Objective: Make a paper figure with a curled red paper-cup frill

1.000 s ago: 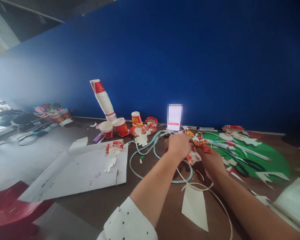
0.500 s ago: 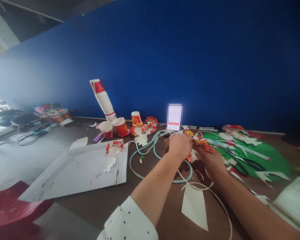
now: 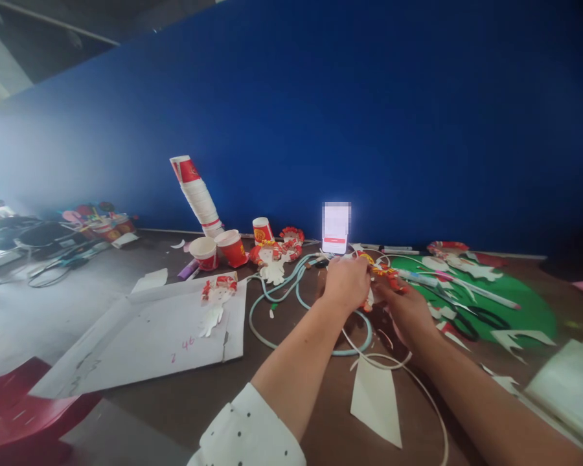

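My left hand [image 3: 348, 283] is closed on a red, yellow and white paper cutout [image 3: 392, 280], just in front of a lit phone [image 3: 335, 228]. My right hand [image 3: 411, 312] pinches the same cutout from the right. Its middle is partly hidden by my fingers. Similar cutouts lie around: one with white strips [image 3: 272, 264] left of my hands, and another [image 3: 217, 301] on a white board [image 3: 165, 336]. A pale blue cable [image 3: 252, 317] loops on the table beside my left wrist.
A leaning stack of paper cups [image 3: 199, 197] and loose cups [image 3: 230, 248] stand by the blue partition [image 3: 291, 116]. On the right, black-handled scissors [image 3: 488, 317], markers [image 3: 495, 296] and paper scraps lie on a green sheet [image 3: 534, 310]. A white paper piece [image 3: 376, 401] lies in front.
The cutout and my right hand's fingers have shifted slightly between my hands. The whole view has moved a little, so things appear slightly further left.
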The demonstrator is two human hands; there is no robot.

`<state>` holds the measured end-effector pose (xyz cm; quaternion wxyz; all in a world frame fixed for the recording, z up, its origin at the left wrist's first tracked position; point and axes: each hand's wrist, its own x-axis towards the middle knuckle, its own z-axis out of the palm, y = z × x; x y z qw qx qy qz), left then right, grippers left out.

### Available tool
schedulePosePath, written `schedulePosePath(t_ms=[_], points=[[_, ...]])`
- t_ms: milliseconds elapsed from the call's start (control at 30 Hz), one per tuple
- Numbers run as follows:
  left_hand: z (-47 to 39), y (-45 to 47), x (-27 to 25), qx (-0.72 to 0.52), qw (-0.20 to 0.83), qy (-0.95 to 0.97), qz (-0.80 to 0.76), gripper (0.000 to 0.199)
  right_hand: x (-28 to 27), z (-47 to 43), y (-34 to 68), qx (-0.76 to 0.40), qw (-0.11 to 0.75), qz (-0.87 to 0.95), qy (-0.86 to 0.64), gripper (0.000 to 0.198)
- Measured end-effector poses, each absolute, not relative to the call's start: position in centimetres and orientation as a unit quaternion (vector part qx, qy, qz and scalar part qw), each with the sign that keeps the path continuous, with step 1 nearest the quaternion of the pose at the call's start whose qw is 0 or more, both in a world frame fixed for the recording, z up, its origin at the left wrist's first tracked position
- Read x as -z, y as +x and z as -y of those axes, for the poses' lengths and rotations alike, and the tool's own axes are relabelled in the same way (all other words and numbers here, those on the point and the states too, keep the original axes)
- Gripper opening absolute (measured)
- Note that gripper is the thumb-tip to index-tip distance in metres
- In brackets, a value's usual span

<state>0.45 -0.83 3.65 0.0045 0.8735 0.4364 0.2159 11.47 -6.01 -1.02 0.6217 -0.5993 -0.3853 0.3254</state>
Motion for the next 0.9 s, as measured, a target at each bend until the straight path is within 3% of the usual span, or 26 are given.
schedulePosePath(t_ms=[100, 233, 467, 733, 900], points=[[0.88, 0.35, -3.63, -0.227, 0.011, 0.870, -0.438, 0.020, 1.09, 5.96, 11.54, -0.410, 0.633, 0.320, -0.574, 0.030], [0.94, 0.19, -3.53, -0.242, 0.064, 0.868, -0.430, 0.021, 0.97, 5.77, 11.55, -0.433, 0.658, 0.292, -0.543, 0.026], [0.63, 0.16, -3.49, -0.296, 0.125, 0.885, -0.337, 0.047, 1.32, 5.62, 11.93, -0.455, 0.660, 0.302, -0.516, 0.023], [0.96, 0.24, -3.89, -0.272, 0.164, 0.876, -0.363, 0.031, 1.41, 5.81, 11.76, -0.520, 0.640, 0.320, -0.467, 0.028], [1.11, 0.17, -4.01, -0.266, 0.194, 0.850, -0.410, 0.026, 0.85, 6.12, 11.72, -0.449, 0.636, 0.326, -0.536, 0.045]])
